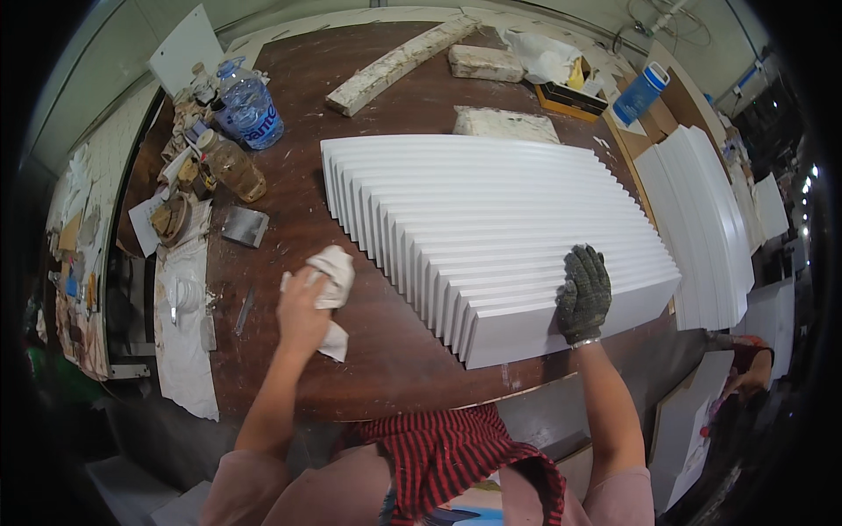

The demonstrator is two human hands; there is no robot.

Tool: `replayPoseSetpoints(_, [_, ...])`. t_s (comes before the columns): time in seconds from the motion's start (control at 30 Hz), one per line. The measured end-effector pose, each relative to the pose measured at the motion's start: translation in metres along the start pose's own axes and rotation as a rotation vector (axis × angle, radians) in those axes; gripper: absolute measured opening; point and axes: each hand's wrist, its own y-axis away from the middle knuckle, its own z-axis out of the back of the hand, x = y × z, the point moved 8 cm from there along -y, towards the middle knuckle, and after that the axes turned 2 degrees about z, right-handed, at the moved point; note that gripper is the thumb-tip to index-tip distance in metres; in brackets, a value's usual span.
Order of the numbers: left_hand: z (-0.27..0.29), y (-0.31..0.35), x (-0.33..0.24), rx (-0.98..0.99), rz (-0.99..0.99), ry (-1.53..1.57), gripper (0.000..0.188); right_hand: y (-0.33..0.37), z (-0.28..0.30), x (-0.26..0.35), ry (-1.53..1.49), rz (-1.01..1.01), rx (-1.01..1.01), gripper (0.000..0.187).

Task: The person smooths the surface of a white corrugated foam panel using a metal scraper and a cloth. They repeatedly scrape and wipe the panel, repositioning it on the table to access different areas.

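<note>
My bare left hand (303, 309) is closed around a crumpled off-white rag (335, 272), whose loose end hangs down toward the brown tabletop. To its right lies a large row of overlapping white panels (491, 210), fanned out in even steps with their edges showing. A dark grey knitted glove covers my right hand (584, 294). It rests on the panels near their front right part, fingers stretched out and pointing away from me. The palm side of that hand is hidden.
Left of the panels stand a large clear bottle (254, 105), a jar of amber liquid (232, 167) and a metal block (245, 226). Behind lie a long crusted bar (399, 66) and crusted blocks (485, 63). At right are a blue bottle (640, 93) and another white panel stack (697, 228).
</note>
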Motion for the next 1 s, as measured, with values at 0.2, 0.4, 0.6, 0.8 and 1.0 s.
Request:
replayPoseSetpoints(0.2, [0.049, 0.020, -0.015, 0.052, 0.119, -0.285, 0.056, 0.005, -0.002, -0.004, 0.011, 0.009, -0.015, 0.040])
replayPoseSetpoints(0.4, [-0.032, 0.049, -0.108, 0.215, 0.140, 0.427, 0.069, 0.001, 0.005, 0.002, 0.006, 0.035, -0.063, 0.040])
replayPoseSetpoints(0.6, [-0.102, 0.066, -0.135, 0.066, 0.321, 0.619, 0.076, 0.018, 0.040, -0.077, -0.141, -0.073, -0.013, 0.045])
replayPoseSetpoints(0.8, [-0.135, 0.071, -0.148, -0.096, 0.473, 0.745, 0.058, 0.107, 0.098, -0.372, -0.665, -0.859, -0.435, 0.047])
replayPoseSetpoints(1.0, [-0.145, 0.065, -0.160, -0.211, 0.614, 0.929, 0.062, 0.124, 0.027, -0.409, -1.461, -1.218, 0.019, 0.074])
